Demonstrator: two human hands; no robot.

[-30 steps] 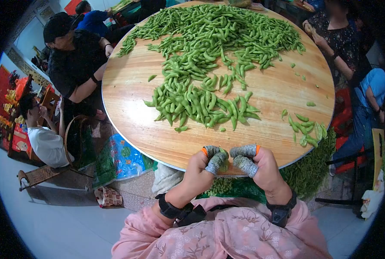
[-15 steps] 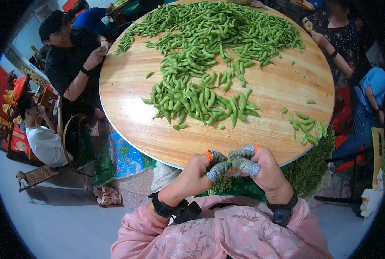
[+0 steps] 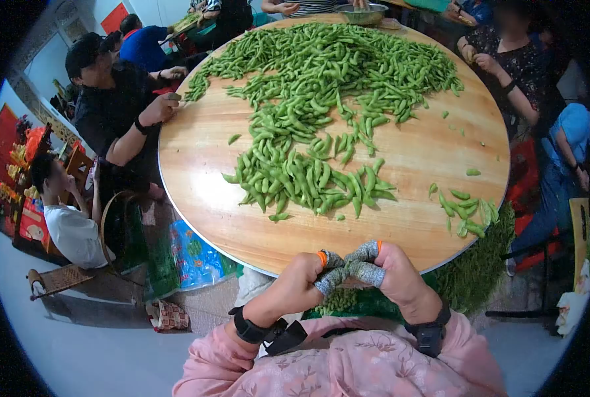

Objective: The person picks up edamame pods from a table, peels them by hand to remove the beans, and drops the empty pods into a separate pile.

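Observation:
My left hand [image 3: 306, 274] and my right hand [image 3: 394, 270] meet fingertip to fingertip just off the table's near edge. Grey knitted finger covers with orange bands wrap the thumbs and forefingers. Both hands are closed in a pinch on a green edamame pod, which the fingers now hide almost wholly. Beyond them, on the round wooden table [image 3: 202, 159], lies a heap of edamame pods [image 3: 288, 175] that spreads to the far side. Below my hands, shelled-looking green beans [image 3: 336, 302] lie in a green sheet or bag [image 3: 374, 306].
A few pods and flat husks [image 3: 467, 210] lie at the table's right edge, above a pile of green husks [image 3: 473, 271]. People sit around the left, far and right sides. A metal bowl [image 3: 362, 14] stands at the far edge. A blue bag [image 3: 199, 255] lies on the floor.
The view has tilted up slightly, showing more of the far side. My fingertips have drawn closer together, and the green pod seen between them before is now covered.

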